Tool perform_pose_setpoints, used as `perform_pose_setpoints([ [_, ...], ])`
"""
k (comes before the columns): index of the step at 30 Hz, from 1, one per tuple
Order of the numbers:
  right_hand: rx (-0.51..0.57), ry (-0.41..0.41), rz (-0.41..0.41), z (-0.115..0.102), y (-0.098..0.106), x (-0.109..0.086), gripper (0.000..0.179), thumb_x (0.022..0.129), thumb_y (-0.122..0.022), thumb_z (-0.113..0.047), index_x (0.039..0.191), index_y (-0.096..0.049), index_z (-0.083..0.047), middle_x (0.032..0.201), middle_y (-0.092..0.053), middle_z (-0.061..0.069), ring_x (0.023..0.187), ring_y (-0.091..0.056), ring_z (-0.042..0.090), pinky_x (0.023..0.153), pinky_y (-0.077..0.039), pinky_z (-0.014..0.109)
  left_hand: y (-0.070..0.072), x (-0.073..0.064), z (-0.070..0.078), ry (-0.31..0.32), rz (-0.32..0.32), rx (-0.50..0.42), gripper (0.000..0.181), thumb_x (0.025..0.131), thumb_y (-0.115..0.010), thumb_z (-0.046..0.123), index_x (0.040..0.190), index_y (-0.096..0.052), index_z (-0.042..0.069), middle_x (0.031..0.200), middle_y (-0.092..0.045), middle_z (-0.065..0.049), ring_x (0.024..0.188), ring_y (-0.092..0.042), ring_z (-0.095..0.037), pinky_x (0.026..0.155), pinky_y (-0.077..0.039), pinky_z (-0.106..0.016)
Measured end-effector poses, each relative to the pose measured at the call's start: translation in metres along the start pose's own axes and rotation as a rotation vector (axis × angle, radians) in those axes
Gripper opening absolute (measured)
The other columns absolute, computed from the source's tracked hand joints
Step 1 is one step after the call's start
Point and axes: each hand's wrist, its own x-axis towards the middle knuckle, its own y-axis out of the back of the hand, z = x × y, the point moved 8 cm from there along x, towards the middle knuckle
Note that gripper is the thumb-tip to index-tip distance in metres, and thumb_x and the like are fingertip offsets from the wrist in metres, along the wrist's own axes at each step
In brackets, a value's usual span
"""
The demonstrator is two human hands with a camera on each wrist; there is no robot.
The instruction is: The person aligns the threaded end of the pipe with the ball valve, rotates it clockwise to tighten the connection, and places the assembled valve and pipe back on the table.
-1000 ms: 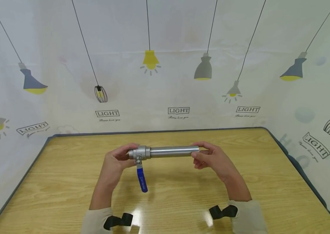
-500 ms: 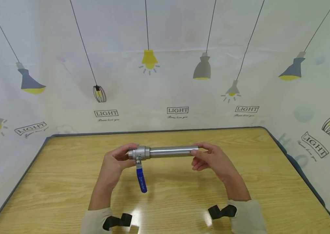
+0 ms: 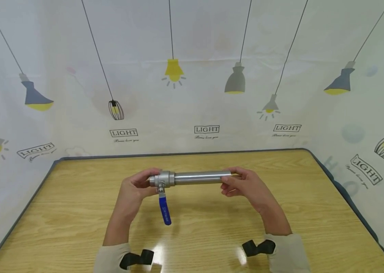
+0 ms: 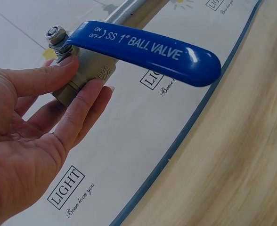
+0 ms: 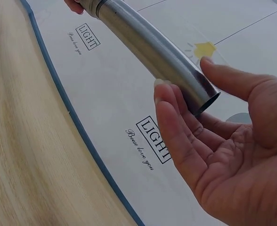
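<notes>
My left hand (image 3: 132,195) grips a steel ball valve (image 3: 164,178) by its body, fingers and thumb round the outer end. The valve's blue lever handle (image 4: 148,52) carries white lettering, "SS 1" BALL VALVE" with ON and OFF marks, and points down toward me in the head view. From the valve's right side a bright metal pipe (image 3: 199,177) runs straight out, nearly level above the table. At the pipe's open far end my right hand (image 3: 246,185) pinches it between thumb and fingers. The right wrist view shows the hollow pipe end (image 5: 207,103) close over the palm.
A wood-grain table (image 3: 192,235) with a dark blue edge lies below both hands. Behind and at both sides hangs a white sheet (image 3: 199,94) printed with lamps and LIGHT lettering. Black straps (image 3: 137,258) sit on both beige sleeves.
Valve and pipe stay held in nearly the same place. My right thumb and fingers shift slightly along and around the pipe end; my left hand keeps its grip.
</notes>
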Motion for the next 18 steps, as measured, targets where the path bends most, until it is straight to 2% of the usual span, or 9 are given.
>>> perform_pose_setpoints([
  [7,-0.023,0.027,-0.010,-0.0019,-0.0003,-0.0007,0.055,0.089,-0.071,-0.021,0.138,-0.049,-0.009,0.096,-0.069,0.015,0.082,-0.069,0.023,0.078,-0.059,0.039,0.0010,0.0002,0.0004,0.002,0.001,0.001,0.043,0.077,-0.069,-0.014,0.118,-0.066,0.000,0.122,-0.064,-0.011,0.108,-0.063,-0.025,0.085,-0.057,-0.036],
  [18,-0.019,0.027,-0.013,-0.0033,-0.0008,-0.0008,0.045,0.095,-0.063,-0.021,0.134,-0.051,0.000,0.093,-0.069,0.015,0.081,-0.069,0.019,0.075,-0.059,0.035,0.0013,0.0007,0.0007,0.001,0.002,0.003,0.043,0.078,-0.068,-0.014,0.119,-0.066,0.000,0.123,-0.064,-0.012,0.108,-0.062,-0.025,0.086,-0.057,-0.035],
])
